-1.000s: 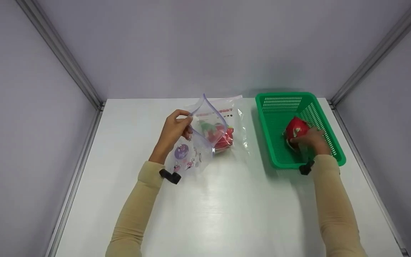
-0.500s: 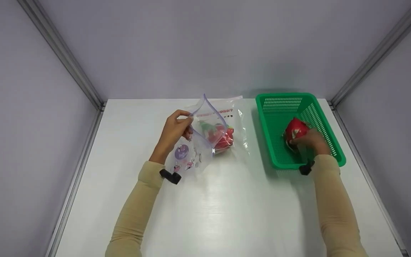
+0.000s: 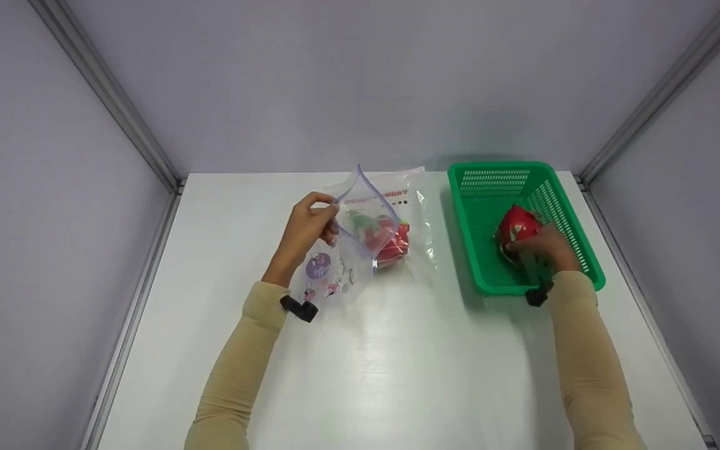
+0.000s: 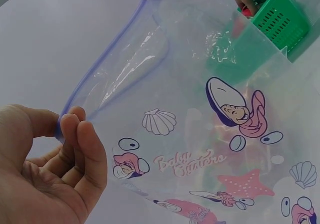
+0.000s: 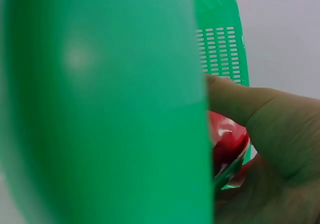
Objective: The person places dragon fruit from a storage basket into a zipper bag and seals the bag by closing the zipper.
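Observation:
My left hand (image 3: pixel 310 225) pinches the mouth edge of a clear zip bag (image 4: pixel 165 166) with a purple zip strip, between thumb and fingertips. The bag's mouth gapes, and its front carries pink and purple shell and sea-creature prints. Inside the green basket (image 3: pixel 469 234), my right hand (image 3: pixel 550 247) grips a glossy red dragon fruit (image 3: pixel 518 224) with green-edged scales. In the right wrist view the basket's blurred near wall hides most of the fingers, while the thumb lies on the fruit (image 5: pixel 227 136).
Behind the held bag lies another clear bag (image 3: pixel 424 234) with red lettering. A red item with green parts (image 3: pixel 392 247) shows through the plastic. Both bags and the basket rest on a white table (image 3: pixel 366 375). Grey panels (image 3: pixel 360 81) enclose its back and sides.

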### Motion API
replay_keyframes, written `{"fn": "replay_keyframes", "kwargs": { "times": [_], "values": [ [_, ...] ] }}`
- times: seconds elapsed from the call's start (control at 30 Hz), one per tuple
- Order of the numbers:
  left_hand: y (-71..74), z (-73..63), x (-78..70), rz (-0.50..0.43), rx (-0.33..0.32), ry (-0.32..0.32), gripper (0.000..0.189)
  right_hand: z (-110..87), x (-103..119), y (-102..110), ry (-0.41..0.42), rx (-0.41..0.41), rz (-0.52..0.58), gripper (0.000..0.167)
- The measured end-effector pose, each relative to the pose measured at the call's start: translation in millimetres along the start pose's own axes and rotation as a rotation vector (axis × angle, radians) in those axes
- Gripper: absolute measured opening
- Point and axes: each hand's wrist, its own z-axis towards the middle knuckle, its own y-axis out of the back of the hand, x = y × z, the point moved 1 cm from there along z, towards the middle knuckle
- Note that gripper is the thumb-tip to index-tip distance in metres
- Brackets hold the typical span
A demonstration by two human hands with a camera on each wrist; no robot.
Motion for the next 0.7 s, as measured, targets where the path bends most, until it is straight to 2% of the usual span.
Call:
{"fn": "replay_keyframes", "kwargs": {
  "times": [0.13,0.37,0.7],
  "values": [
    [0.0,0.0,0.6,0.002,0.002,0.003,0.024,3.1,-1,0,0.02,-0.03,-0.002,0.108],
    [1.2,-0.4,-0.5,0.015,-0.008,0.011,0.025,9.4,5,1,0.111,-0.107,0.028,0.109],
    [3.2,-1.1,-0.9,0.008,-0.013,0.015,0.025,7.2,14,-1,0.16,-0.135,0.022,0.11]
  ]
}}
